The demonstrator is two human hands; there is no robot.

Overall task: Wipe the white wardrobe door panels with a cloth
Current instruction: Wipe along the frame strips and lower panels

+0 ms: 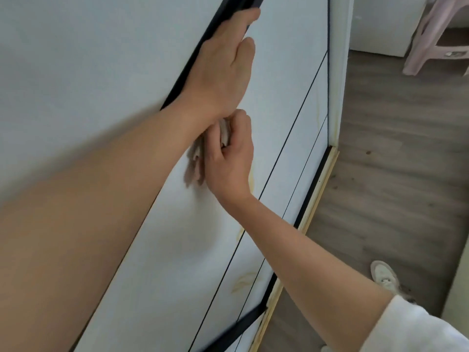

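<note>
Cloth [194, 158], pale and crumpled, pressed against the white wardrobe door panel [286, 80] about midway up its height, just right of the door's black edge strip [187, 69]. My right hand [228, 158] has its fingers curled round the bunched cloth, so this grip is clamped on it; a loose fold hangs out to the left and looks blurred. My left hand [223, 69] lies against the door with fingers straight and thumb alongside the black strip, holding nothing, its wrist touching the right hand's knuckles.

I judge the cloth soft, light and limp: it will fold wherever it is not backed by fingers, so the best hold is a wad in the palm with a flat face turned to the panel. The panel looks smooth and stiff, probably slippery under the cloth. Thin dark lines divide it into sections, and faint yellowish marks [251, 180] sit beside the nearest line, just below the right hand.

At the door's foot runs a dark rail with a light wooden strip [322, 184], meeting the grey wood-grain floor [396, 153]. A pale pink stool [431, 41] stands at the far right of the floor; a white shoe [384, 274] shows lower right, near my white sleeve [416, 329].
</note>
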